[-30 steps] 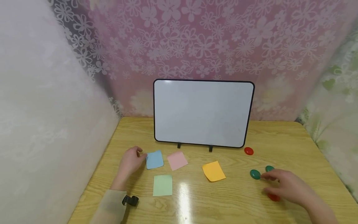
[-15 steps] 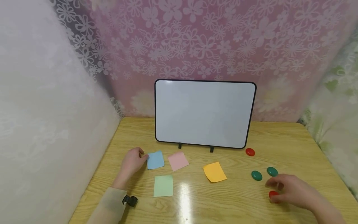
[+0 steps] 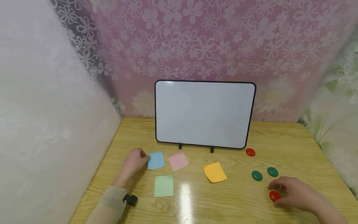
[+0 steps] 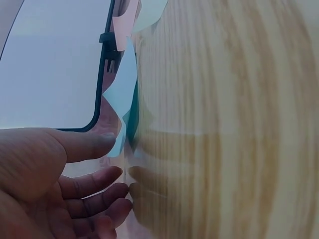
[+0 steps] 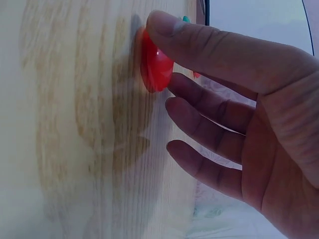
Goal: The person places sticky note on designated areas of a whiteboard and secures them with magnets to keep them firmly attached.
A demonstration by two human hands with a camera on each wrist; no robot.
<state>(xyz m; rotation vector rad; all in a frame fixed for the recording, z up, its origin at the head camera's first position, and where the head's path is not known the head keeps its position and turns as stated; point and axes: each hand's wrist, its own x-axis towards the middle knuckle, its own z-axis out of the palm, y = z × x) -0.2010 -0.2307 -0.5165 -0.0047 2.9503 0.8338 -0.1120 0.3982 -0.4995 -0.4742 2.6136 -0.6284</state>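
My left hand (image 3: pixel 135 161) is at the left of the table, its thumb tip at the left edge of a blue sticky note (image 3: pixel 156 160). In the left wrist view the thumb (image 4: pixel 89 145) overlaps that note's raised edge, while the other fingers hang loosely curled below. On the right, my right hand (image 3: pixel 295 193) spreads thumb and fingers around a glossy red round magnet (image 3: pixel 275 196) lying on the wood. The right wrist view has the thumb overlapping this magnet (image 5: pixel 158 67) and the index fingertip close under it.
A framed whiteboard (image 3: pixel 205 113) stands on two small black feet at the back. Pink (image 3: pixel 178 161), green (image 3: pixel 163 186) and orange sticky notes (image 3: pixel 215 172) lie before it. Two green magnets (image 3: pixel 257 175) and another red magnet (image 3: pixel 250 152) are at the right. Walls enclose the table.
My right hand has drawn back from the green magnets toward the near red one, its thumb now at that magnet's near edge. The left hand stays at the blue note.
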